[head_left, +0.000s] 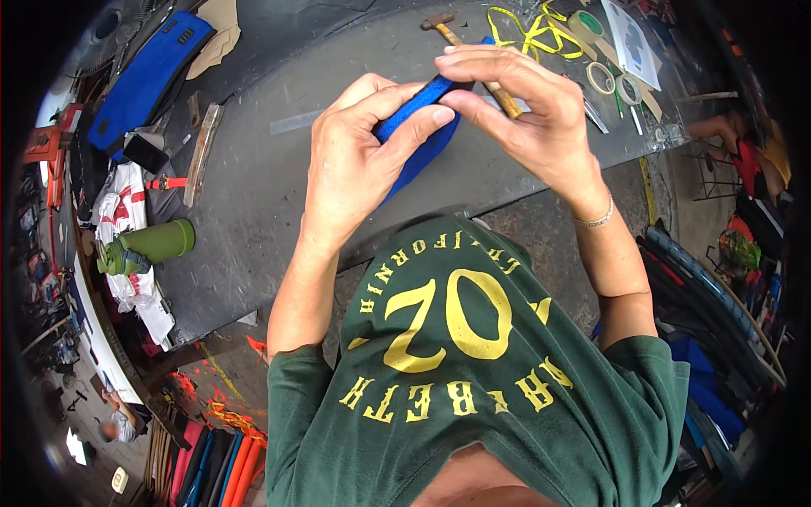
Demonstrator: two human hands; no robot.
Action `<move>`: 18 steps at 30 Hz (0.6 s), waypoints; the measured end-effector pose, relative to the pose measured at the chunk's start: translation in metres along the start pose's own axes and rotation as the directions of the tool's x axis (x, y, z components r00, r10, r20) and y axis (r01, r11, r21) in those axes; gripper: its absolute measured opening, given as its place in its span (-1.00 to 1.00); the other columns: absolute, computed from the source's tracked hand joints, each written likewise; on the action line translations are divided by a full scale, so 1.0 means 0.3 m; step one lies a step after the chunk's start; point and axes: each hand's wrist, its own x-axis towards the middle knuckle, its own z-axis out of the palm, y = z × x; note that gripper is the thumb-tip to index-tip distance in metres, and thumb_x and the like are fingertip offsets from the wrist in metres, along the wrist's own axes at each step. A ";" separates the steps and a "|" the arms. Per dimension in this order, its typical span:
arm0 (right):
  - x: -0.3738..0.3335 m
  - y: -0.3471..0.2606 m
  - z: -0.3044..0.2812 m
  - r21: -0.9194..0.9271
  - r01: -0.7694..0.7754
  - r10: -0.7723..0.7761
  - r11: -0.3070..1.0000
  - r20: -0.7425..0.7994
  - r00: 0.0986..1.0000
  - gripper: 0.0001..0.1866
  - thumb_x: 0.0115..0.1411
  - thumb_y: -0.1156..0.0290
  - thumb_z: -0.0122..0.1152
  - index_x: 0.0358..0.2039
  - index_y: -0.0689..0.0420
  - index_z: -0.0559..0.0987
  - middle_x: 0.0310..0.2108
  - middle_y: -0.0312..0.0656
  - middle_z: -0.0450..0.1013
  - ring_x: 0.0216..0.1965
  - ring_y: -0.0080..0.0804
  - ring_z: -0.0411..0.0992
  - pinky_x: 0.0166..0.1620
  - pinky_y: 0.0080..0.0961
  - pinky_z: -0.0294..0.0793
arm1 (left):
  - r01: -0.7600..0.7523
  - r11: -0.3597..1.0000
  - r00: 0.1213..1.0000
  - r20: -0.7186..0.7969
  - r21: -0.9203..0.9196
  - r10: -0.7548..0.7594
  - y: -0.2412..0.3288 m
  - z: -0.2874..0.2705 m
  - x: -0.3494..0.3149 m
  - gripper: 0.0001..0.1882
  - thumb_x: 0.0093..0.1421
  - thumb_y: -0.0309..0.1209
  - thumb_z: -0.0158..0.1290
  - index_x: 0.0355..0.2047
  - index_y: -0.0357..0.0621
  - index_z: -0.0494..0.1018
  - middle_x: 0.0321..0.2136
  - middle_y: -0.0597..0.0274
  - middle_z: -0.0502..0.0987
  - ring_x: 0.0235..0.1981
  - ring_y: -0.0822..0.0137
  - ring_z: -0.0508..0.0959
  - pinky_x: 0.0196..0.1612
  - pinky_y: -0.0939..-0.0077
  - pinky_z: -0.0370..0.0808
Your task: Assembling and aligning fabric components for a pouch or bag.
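Observation:
Above the dark worktable (245,211), I hold a folded or bent piece of blue fabric-faced padded sheet (420,160) with a dark edge. My left hand (351,156) grips it, thumb pressed along the near edge and fingers behind it. My right hand (541,114) pinches its far upper end between thumb and fingers. Part of the sheet hangs below my left thumb, and the fingers hide much of the rest. Just beyond my right hand lies a hammer (507,100) with a wooden handle, partly covered by that hand.
Far right are a yellow measuring tape (530,38), tape rolls (600,78), pens and a patterned sheet (632,42). On the left lie a blue padded piece (152,76), a black phone (145,152), a wooden strip (203,156), a red-strapped watch (169,182) and a green bottle (160,242).

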 end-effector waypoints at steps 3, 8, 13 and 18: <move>0.005 -0.020 -0.049 -0.085 0.065 -0.057 0.994 0.093 0.994 -0.71 -0.01 0.62 0.43 -0.20 0.22 0.68 -0.18 -0.13 0.62 -0.11 -0.25 0.62 -0.05 -0.39 0.60 | 0.011 0.999 0.998 0.067 0.033 -0.013 0.017 -0.010 -0.008 -0.72 0.12 -0.39 0.34 -0.16 -0.21 0.67 -0.40 0.29 0.56 -0.38 0.51 0.52 -0.31 0.59 0.47; 0.026 -0.064 -0.101 -0.245 0.142 -0.084 0.959 0.235 0.968 -0.75 -0.04 0.59 0.43 -0.28 0.21 0.66 -0.20 -0.18 0.61 -0.13 -0.25 0.60 -0.11 -0.41 0.61 | -0.073 0.982 0.993 0.104 0.172 0.056 0.046 0.005 0.002 -0.71 0.07 -0.37 0.35 -0.18 -0.12 0.67 -0.48 0.23 0.52 -0.49 0.33 0.53 -0.39 0.46 0.47; 0.069 -0.102 -0.113 -0.320 0.202 -0.096 0.926 0.317 0.944 -0.79 -0.07 0.57 0.43 -0.37 0.19 0.60 -0.29 -0.21 0.57 -0.23 -0.24 0.57 -0.22 -0.40 0.58 | -0.134 0.967 0.985 0.138 0.215 0.106 0.051 0.026 -0.001 -0.73 0.07 -0.39 0.35 -0.19 -0.13 0.67 -0.47 0.20 0.53 -0.49 0.27 0.54 -0.37 0.41 0.48; 0.055 -0.056 -0.110 -0.236 0.258 -0.202 0.937 0.234 0.951 -0.77 -0.10 0.66 0.37 -0.39 0.19 0.56 -0.31 -0.17 0.56 -0.27 -0.23 0.57 -0.24 -0.41 0.57 | -0.106 0.975 0.990 0.112 0.196 0.085 0.039 0.029 -0.003 -0.74 0.07 -0.40 0.35 -0.20 -0.13 0.67 -0.48 0.21 0.52 -0.50 0.31 0.53 -0.38 0.45 0.47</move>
